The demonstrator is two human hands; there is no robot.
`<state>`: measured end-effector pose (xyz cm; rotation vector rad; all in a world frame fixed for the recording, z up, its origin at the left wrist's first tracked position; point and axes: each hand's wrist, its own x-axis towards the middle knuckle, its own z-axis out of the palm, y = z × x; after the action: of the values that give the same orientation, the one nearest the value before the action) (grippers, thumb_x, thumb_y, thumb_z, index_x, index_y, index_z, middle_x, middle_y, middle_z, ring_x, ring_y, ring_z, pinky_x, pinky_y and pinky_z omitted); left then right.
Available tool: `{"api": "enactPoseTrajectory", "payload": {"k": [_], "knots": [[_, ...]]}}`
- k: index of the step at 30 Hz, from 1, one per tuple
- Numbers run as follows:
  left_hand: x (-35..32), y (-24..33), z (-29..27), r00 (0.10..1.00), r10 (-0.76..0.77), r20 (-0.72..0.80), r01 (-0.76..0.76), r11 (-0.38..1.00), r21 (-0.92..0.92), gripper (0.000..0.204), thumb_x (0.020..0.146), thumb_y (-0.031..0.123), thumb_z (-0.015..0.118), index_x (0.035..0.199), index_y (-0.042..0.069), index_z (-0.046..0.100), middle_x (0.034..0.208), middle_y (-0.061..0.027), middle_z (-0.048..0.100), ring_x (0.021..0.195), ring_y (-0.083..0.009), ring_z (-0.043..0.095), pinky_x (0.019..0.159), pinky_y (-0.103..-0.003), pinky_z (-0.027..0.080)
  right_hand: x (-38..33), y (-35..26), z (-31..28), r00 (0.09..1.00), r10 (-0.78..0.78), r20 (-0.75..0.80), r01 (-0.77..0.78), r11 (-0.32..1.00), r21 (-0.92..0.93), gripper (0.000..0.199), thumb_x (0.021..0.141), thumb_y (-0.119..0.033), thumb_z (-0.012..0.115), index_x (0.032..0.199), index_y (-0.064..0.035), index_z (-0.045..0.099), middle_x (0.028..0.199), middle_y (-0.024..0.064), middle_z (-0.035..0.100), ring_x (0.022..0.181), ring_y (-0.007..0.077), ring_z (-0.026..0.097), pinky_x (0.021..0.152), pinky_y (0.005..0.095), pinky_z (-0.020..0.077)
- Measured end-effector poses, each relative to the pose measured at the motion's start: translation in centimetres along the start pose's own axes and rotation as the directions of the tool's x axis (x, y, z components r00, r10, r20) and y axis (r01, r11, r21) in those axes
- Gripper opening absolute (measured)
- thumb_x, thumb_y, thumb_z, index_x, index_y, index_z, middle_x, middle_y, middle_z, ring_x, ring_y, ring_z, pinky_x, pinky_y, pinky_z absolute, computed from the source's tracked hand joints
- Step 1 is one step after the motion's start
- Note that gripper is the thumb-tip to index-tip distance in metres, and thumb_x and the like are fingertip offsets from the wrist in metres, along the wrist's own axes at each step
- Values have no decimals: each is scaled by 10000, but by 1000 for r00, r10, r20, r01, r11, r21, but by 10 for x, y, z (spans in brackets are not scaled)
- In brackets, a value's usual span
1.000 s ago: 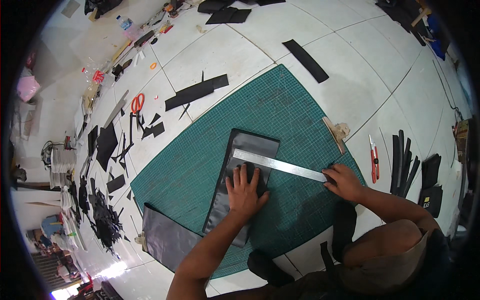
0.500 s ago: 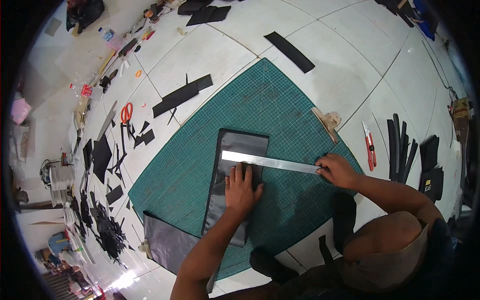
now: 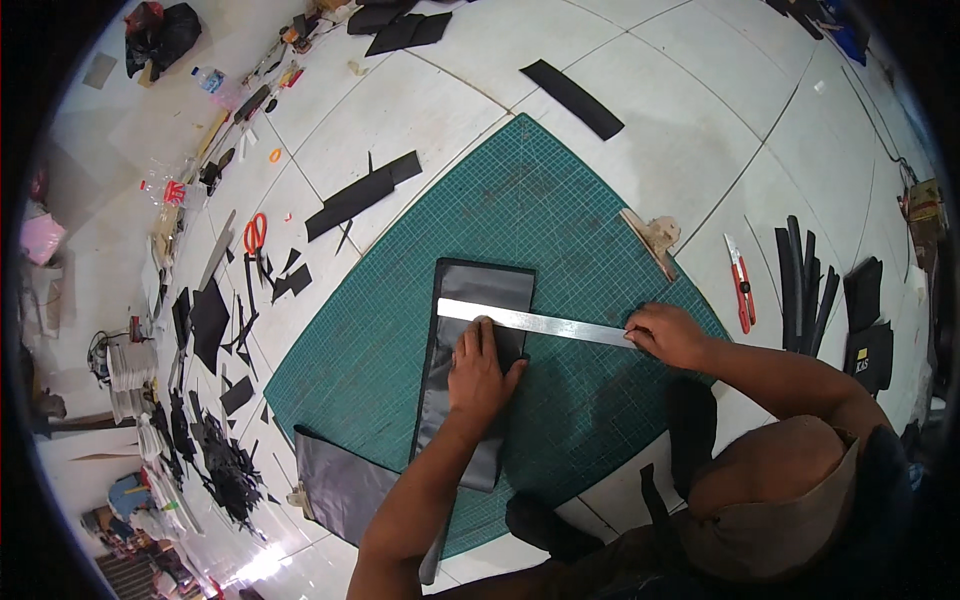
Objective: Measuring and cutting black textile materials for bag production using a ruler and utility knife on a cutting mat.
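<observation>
A long steel ruler (image 3: 545, 324) lies crosswise over a folded dark grey sheet (image 3: 487, 283) with black edging. Its right end is pinched in my right hand (image 3: 668, 335), above the green cutting mat (image 3: 500, 190). My left hand (image 3: 478, 382) rests flat on the sheet just below the ruler, fingers stretched out and fingertips at the ruler's lower edge. Both sheet and ruler sit on the mat. Part of the sheet is hidden under my left hand and forearm.
Another grey sheet (image 3: 345, 485) overlaps the mat's lower left edge, with a clip beside it. A wooden clip (image 3: 650, 245) grips the right edge. Nearby lie a red utility knife (image 3: 740, 285), black strips (image 3: 795, 290), orange-handled scissors (image 3: 256, 235) and black scraps (image 3: 222, 470).
The ruler and my right hand have shifted slightly left across the sheet. My left hand has stayed nearly in place, its fingertips now against the ruler's edge.
</observation>
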<state>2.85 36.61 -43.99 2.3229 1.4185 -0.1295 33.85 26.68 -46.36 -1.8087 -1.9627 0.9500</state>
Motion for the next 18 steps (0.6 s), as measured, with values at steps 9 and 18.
{"api": "enactPoseTrajectory", "payload": {"k": [9, 18], "knots": [[0, -3, 4, 1000, -22, -7, 22, 999, 26, 893, 786, 416, 716, 1431, -18, 275, 1446, -180, 291, 1288, -362, 390, 1015, -476, 431, 4, 0, 1, 1000, -22, -3, 22, 1000, 17, 166, 880, -231, 638, 888, -65, 646, 815, 115, 605, 782, 294, 597, 700, 427, 470], [4, 0, -1, 997, -28, 75, 23, 997, 68, 888, 819, 448, 669, 1444, -25, 251, 1483, -218, 249, 1313, -392, 355, 1008, -447, 461, 3, -4, -3, 999, 30, 29, -30, 999, 9, 173, 858, -214, 671, 877, -45, 637, 808, 118, 611, 759, 291, 608, 669, 409, 475]]}}
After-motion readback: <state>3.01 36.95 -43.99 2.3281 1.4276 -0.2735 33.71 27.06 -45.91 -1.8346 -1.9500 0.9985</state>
